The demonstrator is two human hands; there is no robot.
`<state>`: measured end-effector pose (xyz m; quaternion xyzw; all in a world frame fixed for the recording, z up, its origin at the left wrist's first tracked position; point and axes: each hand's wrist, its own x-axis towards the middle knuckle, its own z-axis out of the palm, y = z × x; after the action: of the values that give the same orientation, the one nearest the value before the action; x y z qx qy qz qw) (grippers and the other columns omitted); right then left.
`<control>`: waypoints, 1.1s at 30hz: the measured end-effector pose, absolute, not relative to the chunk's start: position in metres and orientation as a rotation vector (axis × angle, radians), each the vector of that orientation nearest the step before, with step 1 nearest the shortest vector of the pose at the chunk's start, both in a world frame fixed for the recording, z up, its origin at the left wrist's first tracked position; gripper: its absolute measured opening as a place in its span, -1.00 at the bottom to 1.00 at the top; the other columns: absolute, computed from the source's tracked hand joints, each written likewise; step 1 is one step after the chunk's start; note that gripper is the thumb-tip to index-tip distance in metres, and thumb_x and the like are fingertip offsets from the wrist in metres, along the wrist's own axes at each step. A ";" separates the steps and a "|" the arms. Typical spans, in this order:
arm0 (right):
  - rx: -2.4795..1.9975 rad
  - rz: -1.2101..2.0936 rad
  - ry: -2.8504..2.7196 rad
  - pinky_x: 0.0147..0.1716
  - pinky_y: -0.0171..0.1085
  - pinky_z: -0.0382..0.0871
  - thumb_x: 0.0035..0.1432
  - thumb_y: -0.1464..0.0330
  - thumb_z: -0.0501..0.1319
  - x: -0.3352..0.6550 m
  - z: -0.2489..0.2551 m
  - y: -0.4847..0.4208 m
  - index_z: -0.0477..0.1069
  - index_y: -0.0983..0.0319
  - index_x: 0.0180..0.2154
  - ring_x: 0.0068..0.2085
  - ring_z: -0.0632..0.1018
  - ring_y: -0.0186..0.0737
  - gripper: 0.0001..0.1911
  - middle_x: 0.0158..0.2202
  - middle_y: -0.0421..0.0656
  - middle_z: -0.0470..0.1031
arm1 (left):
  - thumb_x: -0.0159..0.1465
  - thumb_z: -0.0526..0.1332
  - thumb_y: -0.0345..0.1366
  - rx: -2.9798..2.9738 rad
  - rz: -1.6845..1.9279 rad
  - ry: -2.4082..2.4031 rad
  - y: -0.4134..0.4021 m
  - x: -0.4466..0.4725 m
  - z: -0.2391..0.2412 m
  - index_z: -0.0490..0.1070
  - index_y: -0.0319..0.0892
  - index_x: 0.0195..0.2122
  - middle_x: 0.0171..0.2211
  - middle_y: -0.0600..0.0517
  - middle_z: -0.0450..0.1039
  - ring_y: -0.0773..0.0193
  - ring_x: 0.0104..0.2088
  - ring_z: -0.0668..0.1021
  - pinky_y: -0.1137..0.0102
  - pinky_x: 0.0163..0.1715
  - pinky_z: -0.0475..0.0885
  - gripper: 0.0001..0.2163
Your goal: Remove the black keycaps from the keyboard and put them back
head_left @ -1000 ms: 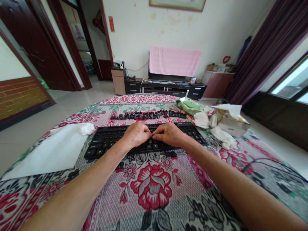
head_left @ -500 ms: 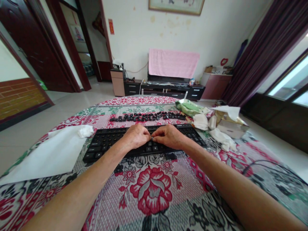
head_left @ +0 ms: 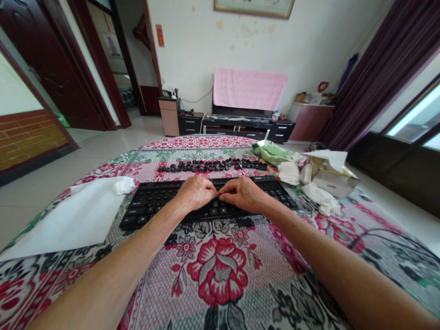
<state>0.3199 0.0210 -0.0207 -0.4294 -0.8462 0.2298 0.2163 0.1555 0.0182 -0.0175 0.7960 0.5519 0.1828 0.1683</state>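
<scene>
A black keyboard [head_left: 151, 201] lies across the flowered tablecloth [head_left: 216, 270]. Both hands rest on its middle. My left hand [head_left: 195, 192] has its fingers curled and pinched at the keys. My right hand [head_left: 243, 193] is pinched too, and the fingertips of the two hands meet over one spot on the keys. What they pinch is too small to make out. A row of loose black keycaps [head_left: 213, 165] lies on the cloth just beyond the keyboard. One single keycap [head_left: 244, 222] sits at the keyboard's near edge.
A white sheet of paper [head_left: 75, 215] with a crumpled tissue [head_left: 123, 185] lies to the left. To the right are a green wipes packet [head_left: 273, 152], crumpled tissues [head_left: 319, 196] and a tissue box [head_left: 332, 181]. A dark cable [head_left: 388, 231] curves at the far right.
Both hands stay pinched together over the same spot on the keyboard. Only the camera has shifted slightly.
</scene>
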 end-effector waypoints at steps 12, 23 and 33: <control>-1.156 0.649 -2.369 -0.61 -0.43 0.15 -0.14 0.36 0.09 0.320 -0.021 0.024 0.45 0.24 -0.41 -0.57 0.34 -0.44 -0.78 -0.55 -0.22 0.43 | -0.06 0.03 -0.19 2.276 0.502 1.586 0.019 0.155 -0.019 0.45 -0.10 -0.52 -0.66 0.09 0.37 0.35 -0.58 0.37 0.49 -0.61 0.16 -0.77; -1.181 0.664 -2.394 -0.62 -0.43 0.11 -0.14 0.37 0.07 0.319 -0.016 0.021 0.45 0.24 -0.39 -0.60 0.29 -0.47 -0.76 -0.60 -0.24 0.40 | -0.06 0.04 -0.20 2.225 0.526 1.573 0.019 0.155 -0.022 0.45 -0.12 -0.49 -0.62 0.07 0.39 0.35 -0.56 0.38 0.49 -0.59 0.17 -0.77; -1.132 0.609 -2.392 -0.62 -0.42 0.09 -0.10 0.39 0.03 0.322 -0.014 0.023 0.40 0.24 -0.42 -0.58 0.28 -0.47 -0.80 -0.59 -0.26 0.36 | -0.05 0.01 -0.22 2.180 0.563 1.470 0.017 0.156 -0.013 0.43 -0.19 -0.50 -0.62 0.07 0.37 0.40 -0.59 0.36 0.51 -0.63 0.13 -0.76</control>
<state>0.3224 0.0227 -0.0144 -0.4073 -0.8611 0.2190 0.2115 0.1560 0.0169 -0.0126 0.7900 0.5327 0.2039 0.2246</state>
